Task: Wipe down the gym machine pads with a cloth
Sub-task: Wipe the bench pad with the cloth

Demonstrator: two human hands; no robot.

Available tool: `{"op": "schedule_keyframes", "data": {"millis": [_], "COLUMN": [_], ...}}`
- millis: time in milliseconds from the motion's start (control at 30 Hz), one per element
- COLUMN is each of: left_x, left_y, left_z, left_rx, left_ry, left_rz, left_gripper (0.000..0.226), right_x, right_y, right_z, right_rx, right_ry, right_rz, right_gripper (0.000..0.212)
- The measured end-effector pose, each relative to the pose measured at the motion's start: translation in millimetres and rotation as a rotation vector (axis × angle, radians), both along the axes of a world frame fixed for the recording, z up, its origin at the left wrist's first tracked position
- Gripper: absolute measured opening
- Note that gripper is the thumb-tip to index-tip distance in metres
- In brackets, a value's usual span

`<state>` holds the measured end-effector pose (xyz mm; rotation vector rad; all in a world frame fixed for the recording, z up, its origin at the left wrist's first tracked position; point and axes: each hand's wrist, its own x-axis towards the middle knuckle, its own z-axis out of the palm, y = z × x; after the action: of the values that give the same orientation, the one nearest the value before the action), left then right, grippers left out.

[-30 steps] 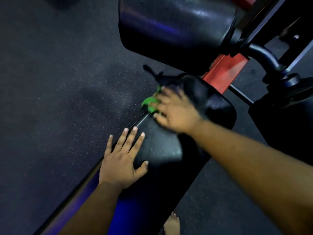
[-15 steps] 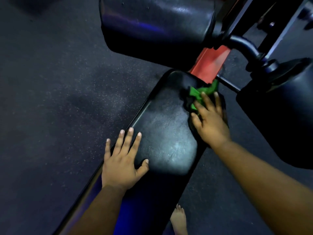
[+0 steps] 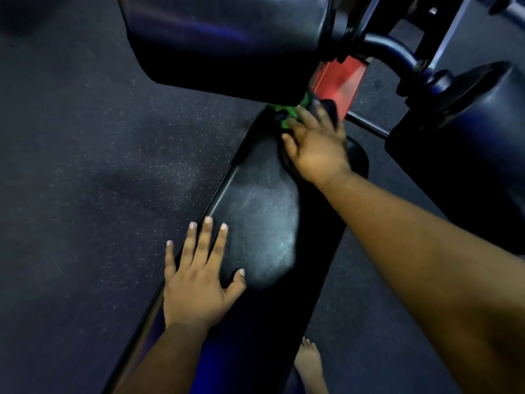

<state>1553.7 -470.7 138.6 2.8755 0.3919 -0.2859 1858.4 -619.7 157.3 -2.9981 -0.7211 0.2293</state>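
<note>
1. My right hand [image 3: 315, 146], fingers curled over the green cloth [image 3: 288, 113] and pressing it down, has swept back from the right edge to the middle of the far end of the long bench pad [image 3: 255, 223], just below the upper pad [image 3: 227, 41] and beside the red frame [image 3: 339, 78].
2. My left hand [image 3: 199, 282] stays spread flat and empty on the pad's near left edge, bracing.
3. The sheen at mid-pad may be damp vinyl or only reflected light; the near half likely remains to be wiped.
4. The roller pad [image 3: 468, 143] at right appears untouched.
</note>
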Motion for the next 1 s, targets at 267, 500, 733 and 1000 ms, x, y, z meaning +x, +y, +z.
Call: {"op": "schedule_keyframes", "data": {"millis": [267, 500, 733, 1000], "left_x": [1.7, 0.3, 2.6, 2.1], "left_y": [-0.5, -1.9, -1.8, -1.8], "left_z": [5.0, 1.6, 6.5, 0.7], "left_rx": [-0.018, -0.001, -0.019, 0.0], "left_ry": [0.03, 0.018, 0.05, 0.004], "left_rz": [-0.001, 0.003, 0.009, -0.005], "left_gripper": [0.085, 0.085, 0.086, 0.085], "right_x": [-157.0, -38.2, -203.0, -87.2], "right_y": [-51.6, -66.0, -65.3, -44.3], "right_z": [15.7, 2.8, 14.6, 3.1], "right_rx": [-0.016, -0.038, 0.024, 0.032], "right_ry": [0.107, 0.052, 0.176, 0.023], "right_rz": [-0.111, -0.251, -0.13, -0.291], "right_gripper": [0.053, 0.055, 0.06, 0.058]}}
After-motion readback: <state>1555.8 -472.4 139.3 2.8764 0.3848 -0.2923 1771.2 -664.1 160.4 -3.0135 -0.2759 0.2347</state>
